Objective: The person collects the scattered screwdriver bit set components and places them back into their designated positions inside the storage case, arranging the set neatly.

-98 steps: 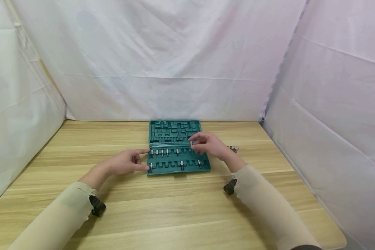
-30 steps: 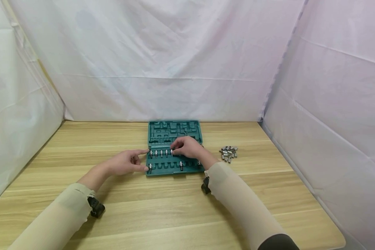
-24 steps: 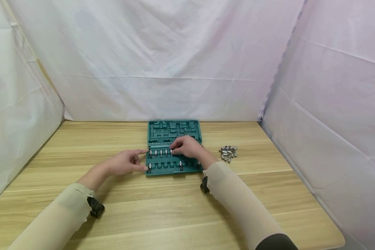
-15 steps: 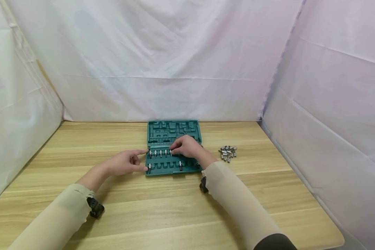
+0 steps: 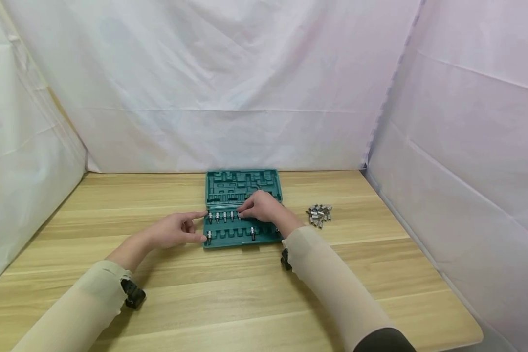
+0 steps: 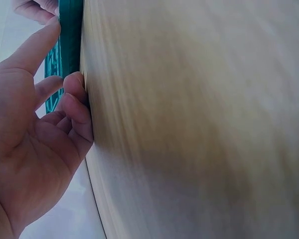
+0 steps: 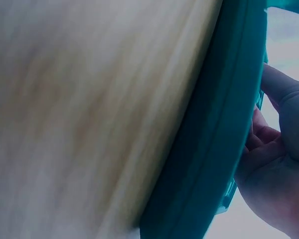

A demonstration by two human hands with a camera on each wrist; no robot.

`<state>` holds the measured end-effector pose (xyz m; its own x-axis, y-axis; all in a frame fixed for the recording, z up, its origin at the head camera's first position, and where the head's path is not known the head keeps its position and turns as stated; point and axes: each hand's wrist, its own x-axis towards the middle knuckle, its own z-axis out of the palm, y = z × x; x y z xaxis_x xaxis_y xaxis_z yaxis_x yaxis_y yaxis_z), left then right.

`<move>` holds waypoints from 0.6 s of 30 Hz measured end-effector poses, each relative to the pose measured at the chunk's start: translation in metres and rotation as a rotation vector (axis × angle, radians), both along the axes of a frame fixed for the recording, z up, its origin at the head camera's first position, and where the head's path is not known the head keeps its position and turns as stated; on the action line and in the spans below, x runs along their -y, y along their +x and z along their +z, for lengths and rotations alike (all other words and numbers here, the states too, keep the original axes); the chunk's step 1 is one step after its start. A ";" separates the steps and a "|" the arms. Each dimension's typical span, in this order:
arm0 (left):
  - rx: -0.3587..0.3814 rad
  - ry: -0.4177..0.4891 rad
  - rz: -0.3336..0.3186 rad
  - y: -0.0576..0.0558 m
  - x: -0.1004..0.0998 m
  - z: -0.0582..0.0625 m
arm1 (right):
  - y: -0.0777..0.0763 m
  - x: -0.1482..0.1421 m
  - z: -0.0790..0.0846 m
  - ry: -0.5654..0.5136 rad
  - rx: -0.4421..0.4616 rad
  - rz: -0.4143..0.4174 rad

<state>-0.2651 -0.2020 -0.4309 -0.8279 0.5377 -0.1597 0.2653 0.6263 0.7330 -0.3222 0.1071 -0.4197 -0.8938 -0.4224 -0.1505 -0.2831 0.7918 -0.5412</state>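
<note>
A green tool case (image 5: 229,242) lies unfolded on the table, its moulded lid at the back. Bit sockets with silver tops and dark tips stand in its two rows; several fill the left of the back row, and others, such as one bit socket (image 5: 253,233), sit in the front row. My left hand (image 5: 173,230) touches the case's left edge with thumb and index finger spread apart, the other fingers bent. Over the back row, my right hand (image 5: 264,206) pinches a bit socket (image 5: 239,215) at a slot there. My right hand hides the slots to its right.
To the right of the case, a loose pile of bit sockets (image 5: 319,215) lies on the wooden table (image 5: 229,303). White sheeting (image 5: 229,98) hangs behind the table and along both sides.
My right hand has come left from the case's right side to the back row's fifth slot, uncovering the loose pile. A bit socket seen there earlier is now at its fingertips. My left hand keeps its place.
</note>
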 end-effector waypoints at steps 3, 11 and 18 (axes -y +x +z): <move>0.000 0.000 0.003 0.000 0.000 -0.001 | 0.000 0.000 0.001 0.015 0.005 0.022; -0.002 -0.012 0.009 0.000 -0.001 -0.002 | -0.003 -0.010 -0.004 -0.005 0.008 0.079; -0.008 -0.018 0.007 0.000 -0.001 -0.001 | -0.001 -0.013 -0.003 -0.125 0.059 0.017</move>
<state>-0.2648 -0.2013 -0.4318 -0.8331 0.5287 -0.1627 0.2663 0.6411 0.7198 -0.3231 0.1198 -0.4226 -0.8777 -0.4558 -0.1479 -0.2602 0.7126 -0.6516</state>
